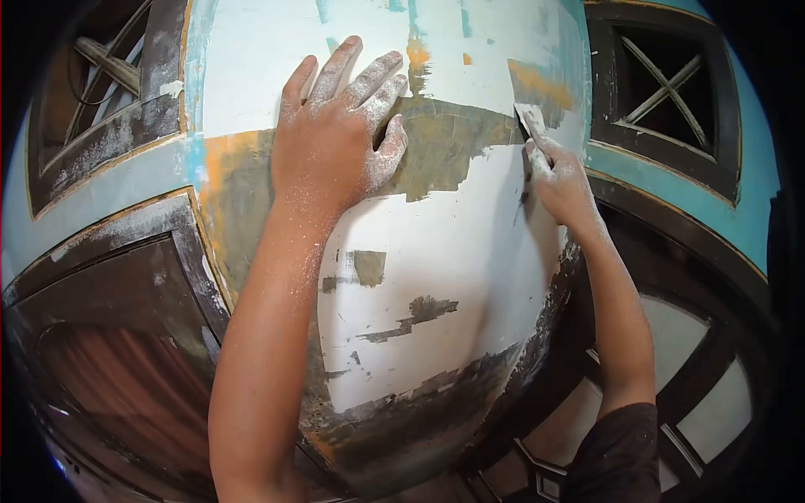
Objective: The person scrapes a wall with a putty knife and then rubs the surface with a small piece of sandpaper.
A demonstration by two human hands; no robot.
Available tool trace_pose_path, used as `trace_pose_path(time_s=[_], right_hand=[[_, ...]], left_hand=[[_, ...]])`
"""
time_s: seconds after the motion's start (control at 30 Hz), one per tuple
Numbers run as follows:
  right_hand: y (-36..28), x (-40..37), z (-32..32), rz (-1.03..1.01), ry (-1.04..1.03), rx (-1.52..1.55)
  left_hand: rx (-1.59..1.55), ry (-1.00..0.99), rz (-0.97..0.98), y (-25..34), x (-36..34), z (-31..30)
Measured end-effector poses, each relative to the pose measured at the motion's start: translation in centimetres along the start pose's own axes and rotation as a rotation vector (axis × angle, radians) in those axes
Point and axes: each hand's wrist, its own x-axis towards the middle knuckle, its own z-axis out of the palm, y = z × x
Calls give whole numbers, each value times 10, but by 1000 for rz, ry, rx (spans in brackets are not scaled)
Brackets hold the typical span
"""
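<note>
My left hand [331, 147] lies flat against the wall, fingers spread and dusted with white powder. Under and around it the wall [436, 243] carries white patches, grey-brown bare areas and traces of orange and turquoise paint. Farther right, my right hand [560, 180] is closed round a scraper [530, 121], its fingers also whitened. The scraper's blade meets the wall at the edge between white and grey-brown surface; part of the tool is hidden by the fingers.
A dark wooden door [126, 352] with a curtained pane stands at the left. Cross-barred vents in dark frames [667, 92] flank the wall section on both sides. Dark panelling with pale panes [717, 411] fills the lower right, behind my right arm.
</note>
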Motion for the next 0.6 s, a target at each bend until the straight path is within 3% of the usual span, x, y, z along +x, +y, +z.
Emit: trace_pose_path(time_s=[0.17, 0.2, 0.5, 0.6], right_hand=[[4, -6, 2, -42, 13, -23], [-24, -7, -6, 84, -24, 33], [-11, 13, -5, -103, 95, -41], [-34, 20, -12, 120, 21, 24]], left_hand=[[-3, -2, -10, 1, 0, -2], [16, -4, -12, 1, 0, -1], [16, -5, -21, 1, 0, -2], [-17, -6, -16, 1, -1, -1]])
